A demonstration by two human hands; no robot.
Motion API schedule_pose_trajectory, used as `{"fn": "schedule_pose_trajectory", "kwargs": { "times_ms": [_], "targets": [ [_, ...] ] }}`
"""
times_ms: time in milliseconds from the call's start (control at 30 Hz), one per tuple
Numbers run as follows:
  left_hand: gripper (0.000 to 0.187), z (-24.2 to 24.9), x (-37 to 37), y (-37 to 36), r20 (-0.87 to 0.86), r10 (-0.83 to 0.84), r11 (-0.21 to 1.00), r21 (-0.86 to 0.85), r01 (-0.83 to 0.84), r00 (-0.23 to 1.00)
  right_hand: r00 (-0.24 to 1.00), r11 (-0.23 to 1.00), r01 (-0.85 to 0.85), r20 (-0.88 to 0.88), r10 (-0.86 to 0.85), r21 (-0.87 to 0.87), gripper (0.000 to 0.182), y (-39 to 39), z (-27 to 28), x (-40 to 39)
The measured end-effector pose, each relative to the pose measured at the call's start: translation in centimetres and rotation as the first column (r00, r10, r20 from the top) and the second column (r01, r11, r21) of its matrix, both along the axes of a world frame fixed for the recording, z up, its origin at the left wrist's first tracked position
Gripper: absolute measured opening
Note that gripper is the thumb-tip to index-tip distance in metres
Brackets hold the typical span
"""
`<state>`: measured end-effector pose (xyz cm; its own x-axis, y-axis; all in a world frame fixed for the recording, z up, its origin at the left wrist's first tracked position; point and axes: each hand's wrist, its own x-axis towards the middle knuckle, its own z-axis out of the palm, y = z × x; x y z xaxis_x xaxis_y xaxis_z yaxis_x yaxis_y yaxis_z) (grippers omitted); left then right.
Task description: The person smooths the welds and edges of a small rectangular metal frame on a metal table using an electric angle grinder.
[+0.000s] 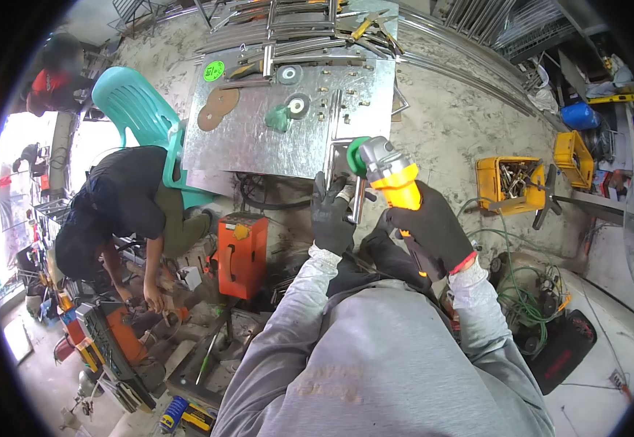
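We see right grip (433,227) clamped round a yellow grinder (398,189), green disc (356,156) ahead-left of it; whether it touches the metal frame (358,203), we can't tell. Left grip (331,217) wraps that metal frame, which runs ahead onto the surface (247,154). Orange box (242,255) sits to its left.

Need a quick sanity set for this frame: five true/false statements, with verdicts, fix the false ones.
1. The right hand holds a yellow grinder. True.
2. The left hand is bare. False: it wears a dark glove.
3. A teal chair stands beside the metal table. True.
4. The grinder's disc is red. False: it is green.
5. The orange box with a handle stands on the wearer's right. False: it is on the wearer's left.
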<state>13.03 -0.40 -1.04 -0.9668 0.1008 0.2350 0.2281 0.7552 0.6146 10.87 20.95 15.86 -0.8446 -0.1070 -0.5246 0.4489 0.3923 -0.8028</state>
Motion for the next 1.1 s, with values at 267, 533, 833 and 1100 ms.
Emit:
{"fn": "schedule_pose_trajectory", "kwargs": {
  "times_ms": [267, 533, 833, 1100],
  "targets": [
    [0.039, -1.3, 0.1, 0.0, 0.064, 0.014, 1.0, -0.019, -0.013, 0.998, 0.995, 0.994, -0.085, -0.055, 0.089, 0.065, 0.042, -0.8, 0.8, 1.7],
    [0.045, -0.1, -0.2, -0.3, 0.097, -0.013, 0.999, -0.049, 0.018, 0.995, 0.996, 0.999, 0.045, 0.083, -0.045, 0.001, 0.05, -0.6, 0.5, 1.1],
    [0.042, -0.2, -0.2, -0.5, 0.006, 0.015, 0.99, 0.141, -0.016, 1.0, 0.998, 0.996, 0.054, 0.048, -0.05, -0.078, 0.044, -1.0, 1.1, -0.3],
    [0.036, -0.7, -0.1, -0.6, 0.075, 0.077, 0.961, 0.26, -0.094, 0.994, 1.0, 0.996, -0.01, -0.023, 0.007, -0.094, 0.046, -1.6, 0.8, 0.8]
  ]
}}
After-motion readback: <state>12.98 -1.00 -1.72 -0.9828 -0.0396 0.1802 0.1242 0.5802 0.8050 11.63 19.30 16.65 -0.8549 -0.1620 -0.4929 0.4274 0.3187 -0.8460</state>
